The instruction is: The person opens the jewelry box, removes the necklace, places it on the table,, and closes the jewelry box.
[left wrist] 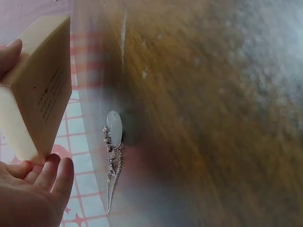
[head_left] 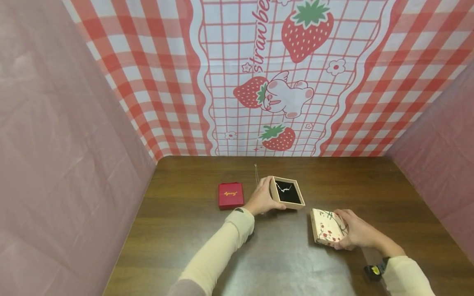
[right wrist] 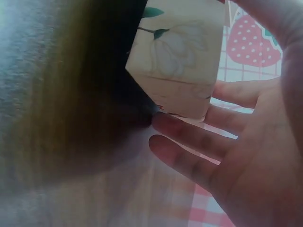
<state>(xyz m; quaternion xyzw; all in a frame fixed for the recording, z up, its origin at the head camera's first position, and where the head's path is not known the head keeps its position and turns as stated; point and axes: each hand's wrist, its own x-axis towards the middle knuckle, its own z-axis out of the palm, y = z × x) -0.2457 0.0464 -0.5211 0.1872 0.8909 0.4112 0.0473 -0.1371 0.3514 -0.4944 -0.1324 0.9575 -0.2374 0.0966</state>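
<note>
In the head view my left hand grips a cream cardboard jewelry box by its side, raised and tilted. A silver chain with small links lies on the box's black lining. The left wrist view shows the box's underside with small print, held between thumb and fingers. My right hand holds a floral box lid with red blossoms, close to the table. Its fingers lie along the lid's side in the right wrist view; the thumb's tip is hidden.
A red jewelry box with gold lettering stands left of my left hand. Just beyond that hand lies a thin necklace chain; its pale oval pendant shows in the left wrist view. A strawberry-print cloth hangs behind the wooden table.
</note>
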